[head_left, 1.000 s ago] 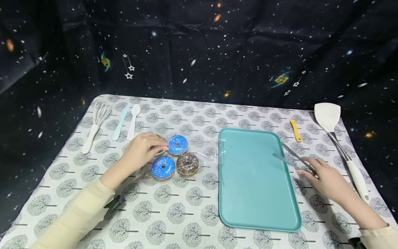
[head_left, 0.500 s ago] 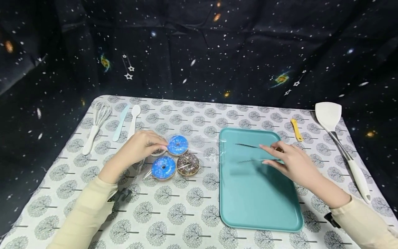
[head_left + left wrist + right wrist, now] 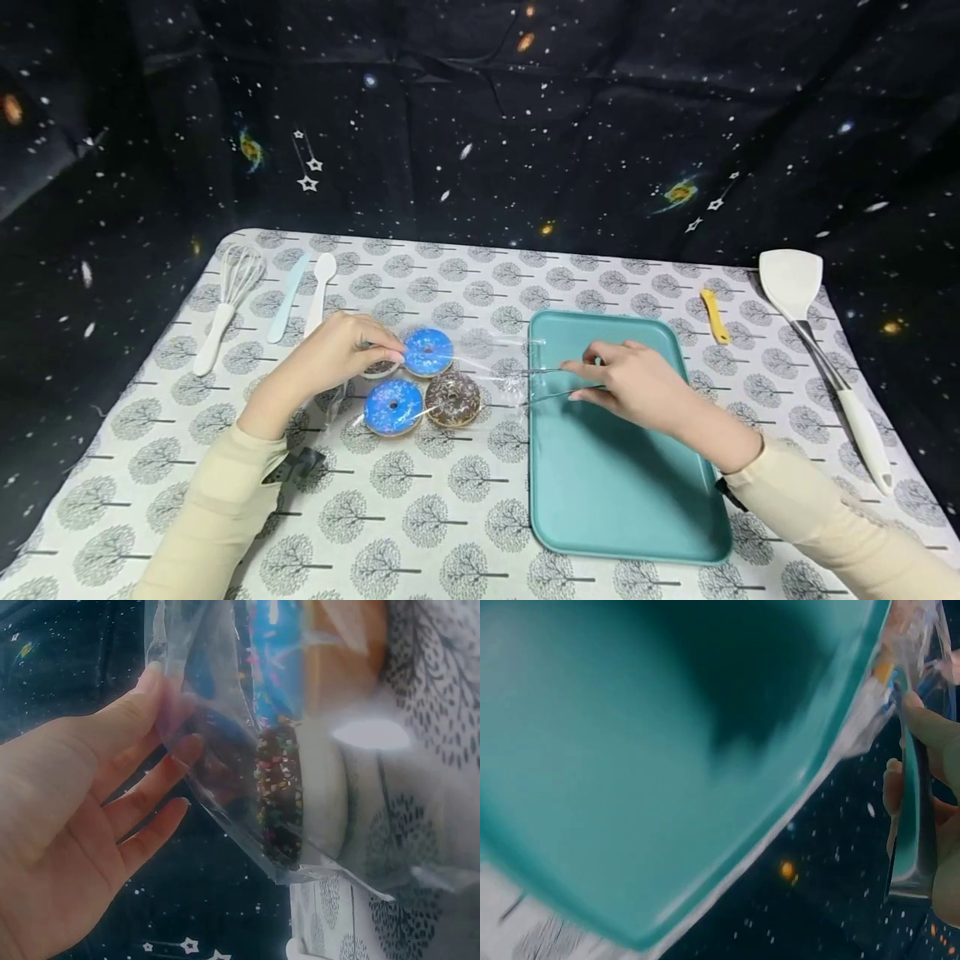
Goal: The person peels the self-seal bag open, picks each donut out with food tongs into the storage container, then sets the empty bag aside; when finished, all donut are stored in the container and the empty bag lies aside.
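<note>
Clear plastic is what your left hand [image 3: 330, 358] pinches: the edge of the bag [image 3: 480, 367] holding the donuts, fingers curled on the film beside the upper blue donut [image 3: 428, 352]. The bag lies on the cloth [image 3: 420, 517], left of the tray [image 3: 622, 500], its open end reaching the tray's left rim. Inside sit a second blue donut [image 3: 393, 407] and a chocolate one [image 3: 453, 399], touching each other. Your right hand [image 3: 637, 385] is above the tray, fingers curled round the tongs [image 3: 551, 383], whose two tips stand apart and point at the bag's mouth. Whisk [image 3: 225, 304], spoon [image 3: 318, 292] and spatula [image 3: 813, 333] lie well apart at the far edges.
</note>
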`<action>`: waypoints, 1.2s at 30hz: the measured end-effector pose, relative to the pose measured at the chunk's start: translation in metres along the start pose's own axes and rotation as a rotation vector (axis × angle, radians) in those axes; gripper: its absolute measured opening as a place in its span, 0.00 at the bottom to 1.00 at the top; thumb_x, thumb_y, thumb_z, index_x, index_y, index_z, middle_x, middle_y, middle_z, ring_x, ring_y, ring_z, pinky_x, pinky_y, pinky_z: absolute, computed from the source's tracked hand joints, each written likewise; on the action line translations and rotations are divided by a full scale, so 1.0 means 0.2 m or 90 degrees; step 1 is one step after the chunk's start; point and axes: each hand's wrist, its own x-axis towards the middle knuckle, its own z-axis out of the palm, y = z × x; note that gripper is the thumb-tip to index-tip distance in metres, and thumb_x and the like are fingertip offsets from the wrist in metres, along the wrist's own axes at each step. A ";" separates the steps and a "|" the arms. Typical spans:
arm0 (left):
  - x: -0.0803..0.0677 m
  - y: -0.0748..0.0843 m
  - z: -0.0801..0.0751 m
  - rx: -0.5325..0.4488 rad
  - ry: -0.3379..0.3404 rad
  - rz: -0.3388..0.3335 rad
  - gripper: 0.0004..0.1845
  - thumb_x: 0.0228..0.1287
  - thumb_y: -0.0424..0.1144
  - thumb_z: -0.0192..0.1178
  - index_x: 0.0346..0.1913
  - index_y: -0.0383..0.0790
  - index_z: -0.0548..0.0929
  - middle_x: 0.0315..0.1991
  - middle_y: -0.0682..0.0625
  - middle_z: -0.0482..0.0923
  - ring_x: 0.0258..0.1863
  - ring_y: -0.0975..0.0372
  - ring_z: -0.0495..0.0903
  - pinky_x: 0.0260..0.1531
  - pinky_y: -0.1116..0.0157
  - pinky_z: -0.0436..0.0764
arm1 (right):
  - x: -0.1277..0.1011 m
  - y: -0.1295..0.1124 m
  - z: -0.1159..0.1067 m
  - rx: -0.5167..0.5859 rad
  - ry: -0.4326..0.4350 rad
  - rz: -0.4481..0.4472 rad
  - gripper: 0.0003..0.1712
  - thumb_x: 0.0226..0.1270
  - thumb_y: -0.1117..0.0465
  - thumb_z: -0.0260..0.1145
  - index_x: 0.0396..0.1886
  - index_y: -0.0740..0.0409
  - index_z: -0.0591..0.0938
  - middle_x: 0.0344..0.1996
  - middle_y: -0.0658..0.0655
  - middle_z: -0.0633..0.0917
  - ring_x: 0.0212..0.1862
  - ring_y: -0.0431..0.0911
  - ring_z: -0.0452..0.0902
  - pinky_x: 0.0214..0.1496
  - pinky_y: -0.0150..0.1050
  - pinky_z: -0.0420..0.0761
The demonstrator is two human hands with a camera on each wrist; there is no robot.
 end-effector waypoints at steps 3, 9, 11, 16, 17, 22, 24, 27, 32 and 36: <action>0.00 0.01 0.00 -0.006 -0.004 -0.002 0.07 0.54 0.36 0.67 0.36 0.43 0.88 0.36 0.52 0.86 0.39 0.59 0.83 0.44 0.60 0.81 | 0.04 -0.04 0.03 0.012 -0.015 0.001 0.25 0.52 0.46 0.71 0.49 0.50 0.83 0.30 0.48 0.81 0.23 0.37 0.69 0.24 0.33 0.72; 0.00 0.02 0.01 -0.013 -0.005 -0.001 0.06 0.54 0.36 0.67 0.36 0.42 0.88 0.36 0.51 0.86 0.39 0.59 0.83 0.45 0.59 0.81 | 0.09 -0.08 0.06 0.051 -0.055 -0.012 0.29 0.53 0.43 0.69 0.53 0.52 0.82 0.31 0.46 0.80 0.21 0.34 0.64 0.28 0.33 0.73; 0.00 0.02 0.01 -0.012 -0.003 0.001 0.06 0.53 0.35 0.67 0.36 0.42 0.88 0.36 0.51 0.86 0.39 0.59 0.83 0.45 0.59 0.81 | 0.10 -0.09 0.07 0.062 -0.074 -0.016 0.31 0.53 0.42 0.69 0.54 0.53 0.81 0.32 0.47 0.80 0.22 0.34 0.62 0.29 0.33 0.72; 0.00 0.02 0.02 0.001 -0.002 0.008 0.06 0.53 0.37 0.68 0.36 0.42 0.88 0.36 0.52 0.86 0.39 0.59 0.83 0.45 0.59 0.80 | 0.11 -0.11 0.09 0.096 -0.108 0.001 0.32 0.55 0.43 0.68 0.56 0.55 0.79 0.33 0.48 0.78 0.24 0.35 0.61 0.30 0.33 0.69; 0.01 0.02 0.02 0.004 -0.003 0.009 0.06 0.54 0.37 0.67 0.36 0.42 0.88 0.36 0.52 0.86 0.39 0.59 0.83 0.46 0.59 0.80 | 0.11 -0.11 0.09 0.101 -0.113 0.007 0.32 0.55 0.44 0.68 0.57 0.56 0.79 0.33 0.48 0.78 0.24 0.35 0.61 0.30 0.33 0.68; 0.00 0.01 0.02 0.004 -0.002 0.005 0.07 0.54 0.37 0.67 0.36 0.43 0.88 0.35 0.52 0.86 0.39 0.60 0.83 0.46 0.59 0.80 | 0.12 -0.11 0.10 0.123 -0.131 0.017 0.32 0.57 0.44 0.67 0.57 0.58 0.78 0.31 0.49 0.77 0.23 0.34 0.60 0.27 0.29 0.68; 0.00 0.01 0.03 0.002 -0.004 0.002 0.07 0.54 0.38 0.67 0.36 0.43 0.88 0.35 0.53 0.86 0.38 0.60 0.83 0.46 0.59 0.80 | 0.13 -0.12 0.10 0.136 -0.132 0.018 0.32 0.57 0.45 0.67 0.56 0.60 0.78 0.32 0.50 0.77 0.22 0.34 0.60 0.27 0.29 0.69; 0.01 0.01 0.03 0.002 -0.006 0.002 0.07 0.54 0.38 0.67 0.36 0.43 0.88 0.35 0.53 0.86 0.38 0.61 0.83 0.46 0.60 0.80 | 0.13 -0.13 0.11 0.145 -0.128 0.016 0.32 0.58 0.45 0.66 0.56 0.62 0.78 0.33 0.50 0.78 0.23 0.33 0.61 0.29 0.29 0.72; 0.01 0.01 0.03 0.004 -0.012 0.002 0.07 0.55 0.38 0.67 0.37 0.42 0.88 0.35 0.53 0.86 0.37 0.61 0.82 0.45 0.61 0.80 | 0.13 -0.15 0.13 0.116 -0.104 -0.007 0.28 0.60 0.48 0.66 0.54 0.61 0.79 0.31 0.49 0.77 0.22 0.35 0.63 0.32 0.34 0.75; 0.00 0.01 0.02 0.006 -0.014 -0.002 0.07 0.55 0.38 0.67 0.37 0.41 0.88 0.34 0.52 0.86 0.37 0.61 0.82 0.44 0.60 0.80 | 0.14 -0.17 0.14 0.117 -0.087 -0.017 0.26 0.60 0.50 0.67 0.53 0.60 0.80 0.28 0.48 0.75 0.22 0.36 0.63 0.30 0.34 0.75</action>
